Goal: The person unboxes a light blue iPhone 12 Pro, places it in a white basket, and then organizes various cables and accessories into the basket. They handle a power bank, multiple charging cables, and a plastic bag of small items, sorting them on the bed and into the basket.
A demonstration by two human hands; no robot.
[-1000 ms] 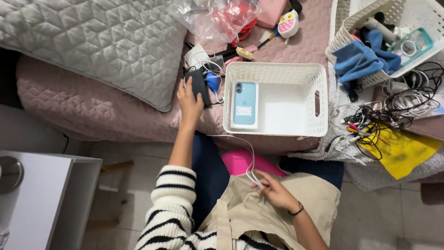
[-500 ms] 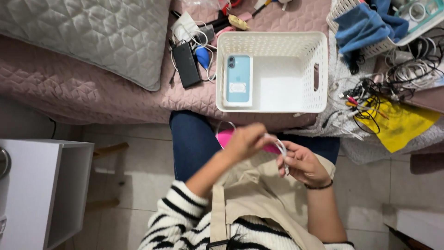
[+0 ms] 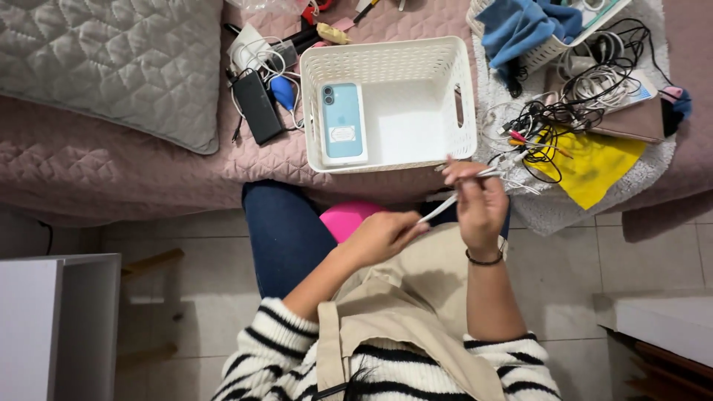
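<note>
Both my hands hold a white cable point(image 3: 445, 204) stretched between them over my lap. My left hand point(image 3: 382, 236) pinches its lower end above the beige apron. My right hand point(image 3: 479, 204) grips the upper end, near the front edge of the bed. Just beyond my hands sits a white perforated basket point(image 3: 445, 74) with a light blue phone point(image 3: 342, 122) lying in its left side.
A black power bank point(image 3: 257, 116), a blue item and white chargers lie left of the basket. A tangle of cables point(image 3: 572, 104) and a yellow cloth point(image 3: 594, 163) lie to the right, below a second basket with a blue cloth point(image 3: 520, 26). A grey pillow point(image 3: 104, 67) lies at the far left.
My left hand left the black power bank on the bed and came down to the cable. My right hand rose from my lap toward the bed edge, pulling the cable taut.
</note>
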